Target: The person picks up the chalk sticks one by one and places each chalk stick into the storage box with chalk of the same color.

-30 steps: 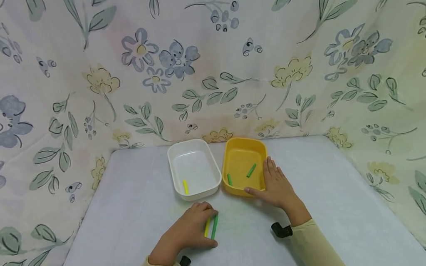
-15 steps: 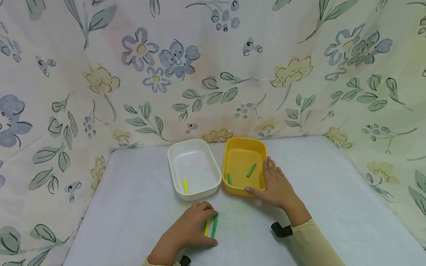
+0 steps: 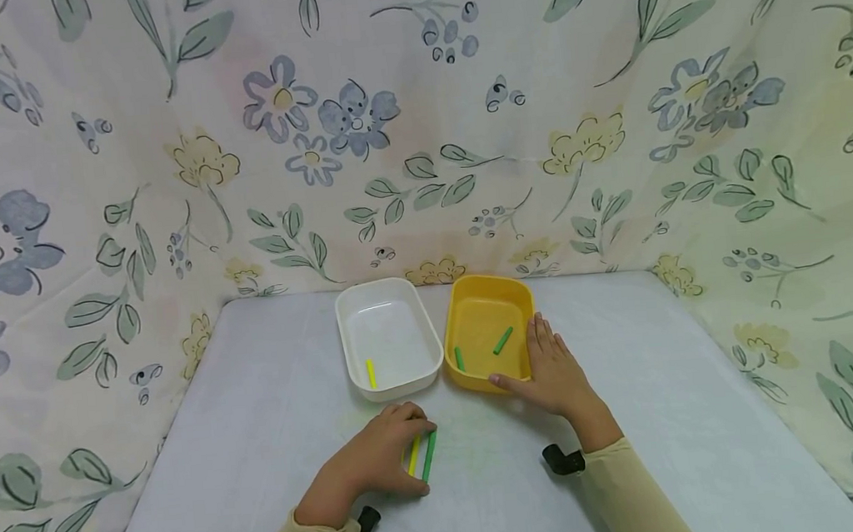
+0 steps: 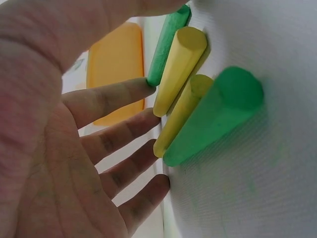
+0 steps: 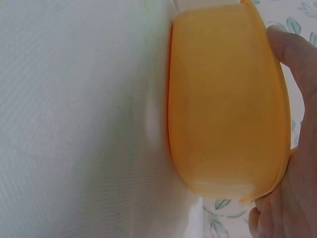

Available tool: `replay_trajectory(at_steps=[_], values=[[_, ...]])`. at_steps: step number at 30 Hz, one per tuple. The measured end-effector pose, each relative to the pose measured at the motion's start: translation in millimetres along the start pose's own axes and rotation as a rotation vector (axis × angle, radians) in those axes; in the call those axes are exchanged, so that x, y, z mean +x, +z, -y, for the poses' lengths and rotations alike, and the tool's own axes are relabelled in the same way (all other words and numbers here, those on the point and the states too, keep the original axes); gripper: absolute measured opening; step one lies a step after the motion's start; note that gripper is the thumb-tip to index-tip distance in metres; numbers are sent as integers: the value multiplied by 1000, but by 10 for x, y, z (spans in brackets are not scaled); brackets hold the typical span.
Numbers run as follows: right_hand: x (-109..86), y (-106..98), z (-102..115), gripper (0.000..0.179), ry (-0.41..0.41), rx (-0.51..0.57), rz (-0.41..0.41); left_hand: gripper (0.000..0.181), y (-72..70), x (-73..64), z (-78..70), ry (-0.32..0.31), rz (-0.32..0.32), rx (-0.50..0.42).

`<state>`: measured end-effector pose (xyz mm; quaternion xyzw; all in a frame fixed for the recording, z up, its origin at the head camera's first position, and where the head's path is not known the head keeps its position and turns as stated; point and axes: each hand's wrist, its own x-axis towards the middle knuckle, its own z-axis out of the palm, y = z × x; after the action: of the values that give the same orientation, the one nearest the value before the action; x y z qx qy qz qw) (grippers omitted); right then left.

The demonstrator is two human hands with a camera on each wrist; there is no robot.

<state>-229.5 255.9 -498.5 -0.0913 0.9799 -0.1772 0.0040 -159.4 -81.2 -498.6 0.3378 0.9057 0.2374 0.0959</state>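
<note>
Green stick (image 3: 430,458): flat on the tabletop (image 3: 279,394), just out from the near edges of the white tray (image 3: 389,323) and yellow tray (image 3: 479,312).
Left hand (image 3: 374,464): pinching that stick end to end — thumb at its near end, index fingertip at its far end; palm arched over the cloth, other fingers extended and spread.
Beside it, under the palm: two yellow sticks (image 4: 180,69), then a second green stick (image 4: 213,119).
Right hand (image 3: 558,379): unclenched at the yellow tray's near right corner — fingers straight along the right edge, thumb on the near edge.
Yellow tray: by the tabletop's far edge, two short green sticks (image 3: 503,341) inside.
White tray: just left of it, a yellow stick (image 3: 371,374) near its near edge.
Backdrop: floral fabric (image 3: 508,151) beyond the far edge.
</note>
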Motion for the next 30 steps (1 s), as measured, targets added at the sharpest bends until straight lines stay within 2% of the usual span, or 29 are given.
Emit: replay_trajectory(at_steps=[22, 30], values=[[0, 8, -18, 138, 5, -1, -4, 74, -1, -6, -28, -14, 8, -17], [10, 30, -24, 139, 8, -6, -7, 73, 3, -19, -52, -13, -10, -33]])
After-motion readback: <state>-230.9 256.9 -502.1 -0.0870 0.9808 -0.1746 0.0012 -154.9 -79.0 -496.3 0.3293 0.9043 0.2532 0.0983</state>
